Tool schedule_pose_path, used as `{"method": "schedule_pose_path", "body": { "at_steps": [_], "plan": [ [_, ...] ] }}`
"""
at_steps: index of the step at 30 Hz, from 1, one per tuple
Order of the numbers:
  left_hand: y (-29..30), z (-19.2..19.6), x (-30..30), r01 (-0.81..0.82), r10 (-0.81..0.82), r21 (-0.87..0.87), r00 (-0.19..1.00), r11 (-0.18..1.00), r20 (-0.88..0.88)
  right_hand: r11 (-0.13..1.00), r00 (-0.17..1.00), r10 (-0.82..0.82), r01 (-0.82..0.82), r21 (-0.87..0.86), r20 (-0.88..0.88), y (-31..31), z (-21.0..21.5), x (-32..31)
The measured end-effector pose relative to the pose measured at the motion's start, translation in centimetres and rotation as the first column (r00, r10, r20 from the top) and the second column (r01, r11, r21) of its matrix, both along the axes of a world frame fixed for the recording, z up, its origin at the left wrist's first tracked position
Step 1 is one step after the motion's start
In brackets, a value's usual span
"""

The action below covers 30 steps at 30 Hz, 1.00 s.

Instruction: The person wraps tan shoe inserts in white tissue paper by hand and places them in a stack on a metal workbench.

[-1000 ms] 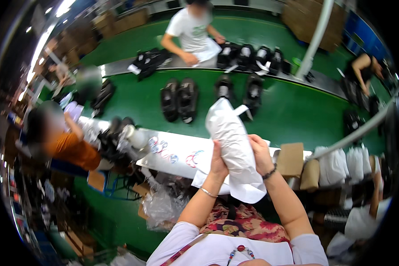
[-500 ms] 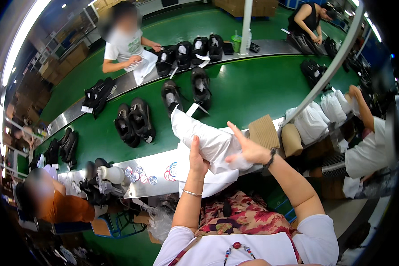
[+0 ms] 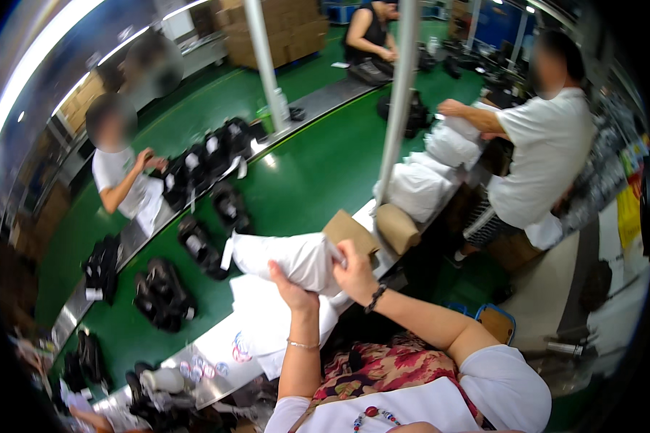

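A white paper-wrapped bundle [image 3: 278, 254] is held between my hands above the bench edge. What lies inside the wrapping is hidden. My left hand [image 3: 295, 290] supports its near side, thumb up along the paper and the other fingers out of sight beneath. At the right end, my right hand [image 3: 355, 271] is closed with bent fingers on the gathered paper. Under the bundle, loose white paper sheets [image 3: 263, 310] spread over the metal bench. Just beyond my right hand sit a brown cardboard piece [image 3: 350, 232] and a rounded tan paper roll [image 3: 397, 229].
Pairs of black shoes [image 3: 162, 292] stand on the green conveyor belt [image 3: 310, 169]. White wrapped bundles [image 3: 415, 191] line the bench beside a metal post [image 3: 399, 108]. A co-worker in white [image 3: 545, 159] handles bundles at the right. Round stickers [image 3: 202, 370] lie at the left.
My view has swung to the right. My right hand, spread beside the bundle before, has closed on its right end. The bundle now lies more level.
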<state>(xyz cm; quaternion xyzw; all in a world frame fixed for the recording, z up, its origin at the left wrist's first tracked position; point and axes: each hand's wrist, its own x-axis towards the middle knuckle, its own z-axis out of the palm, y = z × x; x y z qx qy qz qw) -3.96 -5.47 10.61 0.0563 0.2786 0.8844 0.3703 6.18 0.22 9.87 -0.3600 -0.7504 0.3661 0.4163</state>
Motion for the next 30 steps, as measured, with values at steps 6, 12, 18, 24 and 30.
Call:
{"method": "schedule_pose_path", "body": {
  "at_steps": [6,12,18,24,30],
  "plan": [
    [3.2,0.6,4.7,0.066,-0.067,0.067,0.998,0.996,0.013,0.702,0.799,0.029,-0.444,-0.557,-0.601,2.0,2.0,6.0],
    [6.8,0.5,9.5,0.196,-0.204,0.090,0.975,0.976,0.088,0.952,0.996,-0.083,0.067,0.299,0.039,6.0,4.7,12.1],
    [10.5,1.2,14.4,0.184,-0.187,0.077,0.982,0.980,0.038,0.974,0.981,0.027,-0.069,-0.216,-0.192,7.4,3.8,16.8],
    [13.4,2.1,20.5,0.159,-0.155,-0.028,0.983,0.987,0.102,0.659,0.681,-0.187,-0.448,-0.605,-0.708,8.5,1.4,20.3],
    [15.3,-1.1,21.8,0.298,-0.306,0.072,0.938,0.952,0.162,0.299,0.283,-0.321,-0.876,-0.380,-0.904,10.6,1.1,23.9]
  ]
}}
